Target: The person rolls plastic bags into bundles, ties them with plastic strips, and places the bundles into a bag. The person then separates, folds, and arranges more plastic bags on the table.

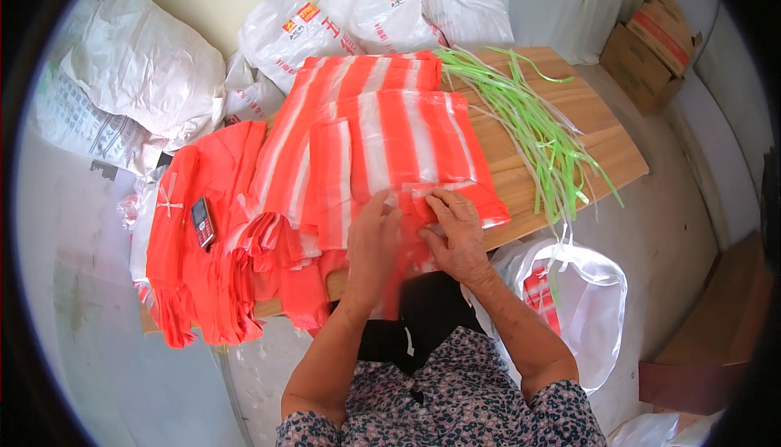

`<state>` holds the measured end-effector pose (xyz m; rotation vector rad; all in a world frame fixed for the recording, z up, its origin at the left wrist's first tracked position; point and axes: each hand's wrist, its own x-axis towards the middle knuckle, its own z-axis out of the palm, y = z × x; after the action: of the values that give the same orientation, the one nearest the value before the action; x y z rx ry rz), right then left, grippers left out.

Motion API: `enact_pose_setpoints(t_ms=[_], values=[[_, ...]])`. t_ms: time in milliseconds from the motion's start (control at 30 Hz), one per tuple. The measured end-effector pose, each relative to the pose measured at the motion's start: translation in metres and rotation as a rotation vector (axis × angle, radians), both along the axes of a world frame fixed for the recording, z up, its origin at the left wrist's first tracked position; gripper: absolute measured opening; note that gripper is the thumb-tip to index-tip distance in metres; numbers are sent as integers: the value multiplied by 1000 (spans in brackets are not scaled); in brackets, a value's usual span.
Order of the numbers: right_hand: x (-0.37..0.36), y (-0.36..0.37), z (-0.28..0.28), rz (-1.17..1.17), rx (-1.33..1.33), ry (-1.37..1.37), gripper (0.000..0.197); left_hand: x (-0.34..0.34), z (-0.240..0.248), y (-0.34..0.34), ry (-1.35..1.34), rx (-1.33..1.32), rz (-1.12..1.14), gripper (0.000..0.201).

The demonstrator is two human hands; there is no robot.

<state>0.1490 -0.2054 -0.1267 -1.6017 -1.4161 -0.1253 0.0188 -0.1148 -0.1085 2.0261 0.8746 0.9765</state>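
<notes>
A stack of red-and-white striped plastic bags point(399, 134) lies on the wooden table in front of me. My right hand point(455, 231) is closed at the stack's near edge, pinching a folded bit of striped plastic bag point(423, 203) between thumb and fingers. Beside it, my left hand point(374, 239) is over the same near edge, blurred by motion; its grip cannot be made out. A smeared strip of red plastic point(392, 288) hangs below, between my wrists. To the left, bundled red plastic bags point(211, 227) droop over the table's front, with a small keypad phone point(202, 223) on top.
Green and clear plastic strips point(537, 130) lie across the wooden table point(606, 138) on the right. Below them stands a white plastic sack point(602, 317), its mouth wide. Stuffed white sacks point(154, 56) line the back and left. Cardboard boxes point(643, 69) stand far right.
</notes>
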Motion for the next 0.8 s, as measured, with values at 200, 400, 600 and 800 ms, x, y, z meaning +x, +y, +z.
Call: enact_pose_setpoints(t_ms=[200, 400, 600, 800], values=[[-2, 2, -4, 8, 12, 48, 56, 7, -11, 4, -77, -173, 54, 31], [1, 3, -6, 0, 8, 158, 55, 16, 0, 6, -4, -249, 101, 31], [-1, 8, -13, -51, 9, 94, 58, 18, 2, 8, 4, -306, 160, 29], [-9, 10, -7, -122, 5, 80, 60, 21, -14, 14, -51, -261, 170, 26]])
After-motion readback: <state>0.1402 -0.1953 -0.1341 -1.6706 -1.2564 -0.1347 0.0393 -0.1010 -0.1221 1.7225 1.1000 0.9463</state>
